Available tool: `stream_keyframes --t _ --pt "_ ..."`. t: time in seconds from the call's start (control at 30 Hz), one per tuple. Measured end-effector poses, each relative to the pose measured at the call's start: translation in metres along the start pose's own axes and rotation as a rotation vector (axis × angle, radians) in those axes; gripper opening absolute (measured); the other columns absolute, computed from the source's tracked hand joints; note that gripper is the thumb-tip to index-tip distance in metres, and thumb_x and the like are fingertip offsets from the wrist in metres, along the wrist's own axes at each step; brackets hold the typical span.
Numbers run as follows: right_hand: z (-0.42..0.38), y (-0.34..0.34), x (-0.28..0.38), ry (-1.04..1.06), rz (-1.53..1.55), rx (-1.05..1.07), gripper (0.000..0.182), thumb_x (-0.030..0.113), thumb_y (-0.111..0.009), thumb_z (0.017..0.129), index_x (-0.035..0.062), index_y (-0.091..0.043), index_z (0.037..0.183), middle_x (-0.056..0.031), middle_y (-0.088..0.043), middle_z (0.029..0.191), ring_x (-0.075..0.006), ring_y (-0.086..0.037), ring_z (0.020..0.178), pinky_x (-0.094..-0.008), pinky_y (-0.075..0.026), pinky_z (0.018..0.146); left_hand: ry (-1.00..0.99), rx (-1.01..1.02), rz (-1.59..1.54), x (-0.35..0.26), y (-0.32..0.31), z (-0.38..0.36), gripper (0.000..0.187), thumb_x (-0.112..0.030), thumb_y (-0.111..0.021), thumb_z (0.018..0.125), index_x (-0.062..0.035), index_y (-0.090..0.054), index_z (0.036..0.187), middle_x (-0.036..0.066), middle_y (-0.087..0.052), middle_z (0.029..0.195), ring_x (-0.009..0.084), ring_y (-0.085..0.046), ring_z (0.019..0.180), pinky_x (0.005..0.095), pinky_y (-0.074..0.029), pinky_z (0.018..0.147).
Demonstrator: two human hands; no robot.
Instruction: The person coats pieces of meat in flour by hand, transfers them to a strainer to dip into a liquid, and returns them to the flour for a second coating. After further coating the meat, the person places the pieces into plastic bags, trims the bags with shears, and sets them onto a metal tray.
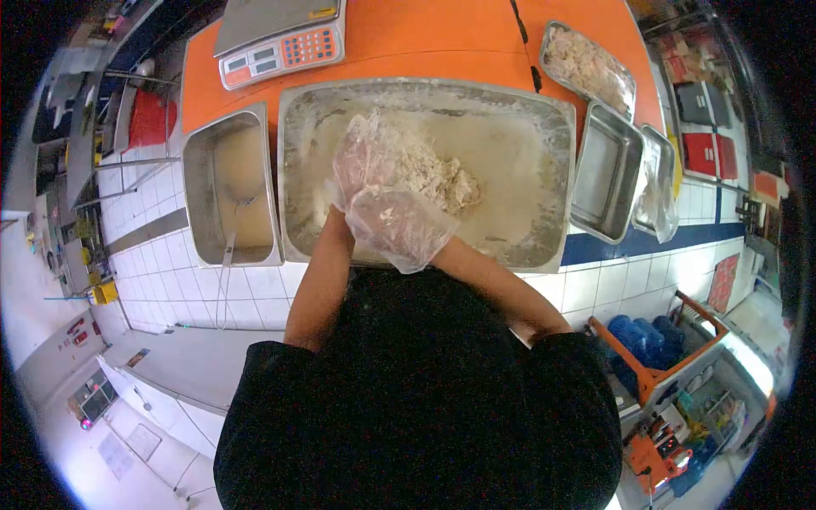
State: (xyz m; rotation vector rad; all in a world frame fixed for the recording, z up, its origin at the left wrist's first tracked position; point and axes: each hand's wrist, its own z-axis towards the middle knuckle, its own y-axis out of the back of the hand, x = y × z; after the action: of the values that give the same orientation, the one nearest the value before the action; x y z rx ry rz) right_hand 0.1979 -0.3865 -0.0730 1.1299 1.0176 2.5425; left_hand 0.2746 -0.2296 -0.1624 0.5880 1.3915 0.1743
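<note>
Both my hands wear loose clear plastic gloves and are inside a large metal tray (557, 170) of pale flour. My left hand (365, 161) rests at the left side of a heap of flour-coated pieces (442, 174), touching it. Crossing in front of it, my right hand (399, 223) lies at the near edge of the same heap. The wrinkled plastic hides the fingers of both hands, so their closure cannot be made out. What the pieces are under the flour is not clear, though they look like meat.
Left stands a metal pan (191, 195) of beige liquid with a wire-handled strainer (229, 246). A digital scale (280, 51) sits on the orange table (425, 34). To the right are a tray of raw pale pieces (586, 64), a bare metal pan (605, 174) and a plastic bag (667, 200).
</note>
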Motion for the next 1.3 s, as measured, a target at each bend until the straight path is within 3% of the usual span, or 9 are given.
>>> stream_keyframes --t 0.17,0.23,0.27,0.47,0.57,0.67,0.93,1.07,1.3 --pt "-0.015 0.035 -0.020 -0.395 -0.043 0.401 0.023 0.022 -0.060 0.083 0.0085 -0.061 0.102 -0.0160 -0.063 0.095 -0.0318 -0.063 0.089 -0.0409 -0.051 0.079 -0.142 -0.227 -0.416 0.076 0.009 0.001 0.044 -0.023 -0.040 0.099 -0.0077 -0.041 0.140 0.015 -0.058 0.126 0.0288 -0.058 0.109 0.0383 -0.043 0.098" --pt "-0.052 0.023 -0.070 -0.933 -0.013 -0.034 0.027 0.028 -0.055 0.087 0.0083 -0.062 0.104 -0.0163 -0.064 0.099 -0.0319 -0.062 0.092 -0.0426 -0.050 0.082 -0.011 0.046 0.225 0.125 0.024 -0.007 0.044 -0.024 -0.040 0.098 -0.0097 -0.041 0.140 0.015 -0.057 0.127 0.0289 -0.057 0.110 0.0390 -0.043 0.099" --pt "-0.058 0.040 -0.077 -0.892 -0.285 0.106 0.029 0.030 -0.054 0.087 0.0079 -0.062 0.104 -0.0162 -0.064 0.101 -0.0316 -0.062 0.093 -0.0433 -0.049 0.083 0.132 0.342 0.863 0.137 0.028 -0.014 0.044 -0.025 -0.041 0.098 -0.0117 -0.041 0.140 0.014 -0.056 0.129 0.0289 -0.057 0.112 0.0397 -0.042 0.099" --pt "-0.112 0.015 -0.131 -0.552 -0.493 0.379 0.028 0.028 -0.054 0.087 0.0060 -0.064 0.102 -0.0154 -0.064 0.102 -0.0292 -0.062 0.094 -0.0432 -0.049 0.083 0.209 0.916 1.010 -0.039 0.020 0.015 0.050 -0.026 -0.044 0.091 -0.0050 -0.045 0.136 0.016 -0.043 0.141 0.0298 -0.046 0.125 0.0412 -0.031 0.110" --pt "-0.087 0.001 -0.133 -0.615 -0.235 0.534 0.027 0.026 -0.054 0.087 0.0060 -0.062 0.105 -0.0175 -0.063 0.099 -0.0305 -0.061 0.091 -0.0418 -0.048 0.080 0.342 0.388 0.113 0.119 -0.071 -0.029 0.041 -0.033 -0.039 0.099 -0.0123 -0.050 0.133 0.006 -0.056 0.130 0.0209 -0.055 0.113 0.0420 -0.040 0.099" --pt "-0.068 -0.015 -0.112 -0.846 0.193 0.509 0.031 0.029 -0.055 0.087 0.0060 -0.060 0.107 -0.0202 -0.061 0.097 -0.0331 -0.059 0.091 -0.0413 -0.046 0.079 0.345 0.592 -0.294 0.069 -0.069 -0.026 0.039 -0.030 -0.040 0.099 -0.0115 -0.050 0.132 0.004 -0.055 0.131 0.0190 -0.052 0.117 0.0410 -0.040 0.100" --pt "-0.043 0.045 -0.086 -0.616 -0.284 0.762 0.031 0.033 -0.059 0.086 0.0061 -0.066 0.099 -0.0158 -0.065 0.096 -0.0317 -0.060 0.097 -0.0415 -0.047 0.081 0.184 0.443 0.350 0.033 -0.015 -0.011 0.046 -0.027 -0.056 0.087 -0.0081 -0.052 0.129 0.017 -0.055 0.127 0.0331 -0.049 0.120 0.0418 -0.035 0.106" --pt "-0.054 0.024 -0.108 -0.660 -0.557 0.323 0.029 0.027 -0.060 0.082 0.0055 -0.067 0.100 -0.0159 -0.065 0.103 -0.0333 -0.060 0.100 -0.0422 -0.048 0.086 0.001 0.197 0.926 0.011 -0.009 0.002 0.058 -0.041 -0.061 0.082 -0.0058 -0.055 0.127 0.020 -0.057 0.126 0.0319 -0.055 0.116 0.0400 -0.045 0.095" --pt "-0.020 0.004 -0.109 -0.498 -0.385 0.298 0.026 0.025 -0.058 0.081 0.0039 -0.064 0.095 -0.0179 -0.065 0.103 -0.0355 -0.061 0.095 -0.0442 -0.048 0.086 0.042 0.386 0.753 0.031 -0.027 0.013 0.032 -0.035 -0.061 0.081 -0.0113 -0.068 0.101 0.013 -0.068 0.097 0.0325 -0.064 0.091 0.0412 -0.050 0.080"
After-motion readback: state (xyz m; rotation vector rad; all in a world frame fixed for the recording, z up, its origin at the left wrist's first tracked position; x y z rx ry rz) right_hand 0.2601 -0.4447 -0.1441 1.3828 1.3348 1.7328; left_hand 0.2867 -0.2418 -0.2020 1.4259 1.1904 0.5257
